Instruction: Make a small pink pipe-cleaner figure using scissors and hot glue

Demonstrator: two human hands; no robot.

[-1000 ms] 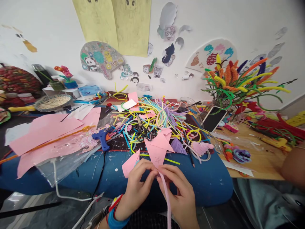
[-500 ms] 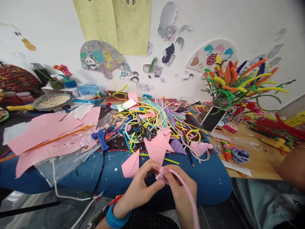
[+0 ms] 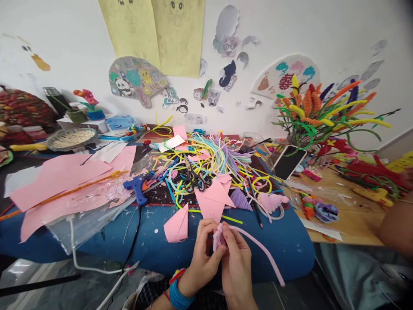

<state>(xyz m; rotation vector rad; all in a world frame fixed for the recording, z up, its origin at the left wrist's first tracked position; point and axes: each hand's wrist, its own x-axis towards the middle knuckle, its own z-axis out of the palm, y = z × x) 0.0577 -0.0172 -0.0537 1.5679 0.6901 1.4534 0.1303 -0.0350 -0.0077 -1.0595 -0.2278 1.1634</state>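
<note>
Both hands grip a small coiled piece of pink pipe cleaner (image 3: 218, 238) above the table's front edge. My left hand (image 3: 205, 247), with a blue band at the wrist, pinches its left side between thumb and fingers. From the other side my right hand (image 3: 236, 258) presses the coil with thumb and forefinger. A long loose end of the pipe cleaner arcs to the right and hangs down past the table edge. Just beyond the hands lie a pink paper star (image 3: 213, 199) and a folded pink paper piece (image 3: 176, 224).
Scissors (image 3: 193, 175) lie amid a heap of pipe cleaners (image 3: 219, 155). A blue glue gun (image 3: 137, 189) with a black cord is at left. To the right are a purple cone (image 3: 241, 199), a pink cone (image 3: 271, 201), a pencil (image 3: 258, 213), a phone (image 3: 286, 161) and another person's arm (image 3: 396, 224).
The pipe cleaner's loose end has swung out to the right, away from my right forearm. My left forearm has shifted right, and the coil has turned more upright between my fingers.
</note>
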